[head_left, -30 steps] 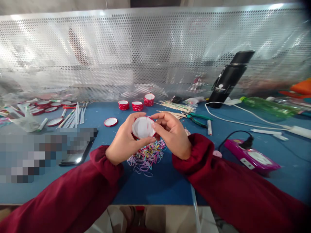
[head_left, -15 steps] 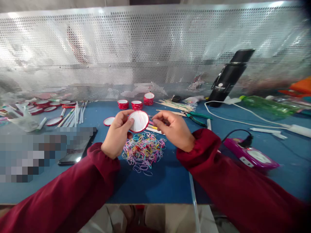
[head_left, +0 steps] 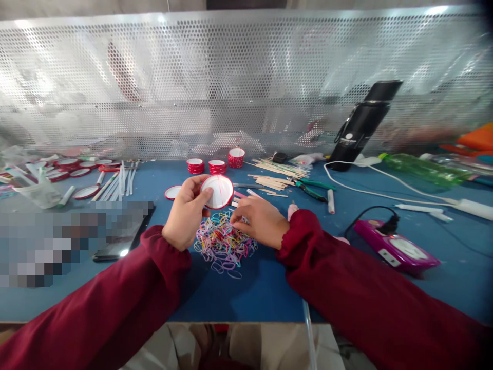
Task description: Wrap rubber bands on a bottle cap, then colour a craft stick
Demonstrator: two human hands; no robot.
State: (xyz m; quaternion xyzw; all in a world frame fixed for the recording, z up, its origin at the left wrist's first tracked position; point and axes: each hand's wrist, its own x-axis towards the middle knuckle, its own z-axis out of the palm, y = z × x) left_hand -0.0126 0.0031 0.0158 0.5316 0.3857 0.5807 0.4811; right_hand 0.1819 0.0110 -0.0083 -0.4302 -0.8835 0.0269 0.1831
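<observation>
Because the bands [head_left: 222, 244] lie heaped close to the front of the table [head_left: 246, 300], both hands have them within easy reach; they serve below as the reference for position. At their upper right, the right hand [head_left: 236, 220] is lowered with fingers curled and fingertips at the heap; whether a band is pinched between them is not discernible. The palm-down posture seems suited to picking at small, tangled pieces.

Just beyond the bands, and raised over their far edge, the disc [head_left: 220, 192] is gripped by the left hand [head_left: 186, 208] — thumb on the white face, other fingers behind. This hold probably serves to turn the face toward the wearer while leaving most of the red rim free. Well to the right of the bands sits a strip [head_left: 395, 249] with a plug in it, apart from the handwork.

Farther back, the pliers [head_left: 310, 190] and sticks [head_left: 271, 182] lie beyond the bands to the right, presumably set there to be at hand without crowding the heap. Red stacks [head_left: 217, 167] stand beyond the bands — piled, it appears, to save space. A flask [head_left: 362, 128] leans at the far right of the bands, and behind everything a perforated screen [head_left: 239, 67] bounds the table.
</observation>
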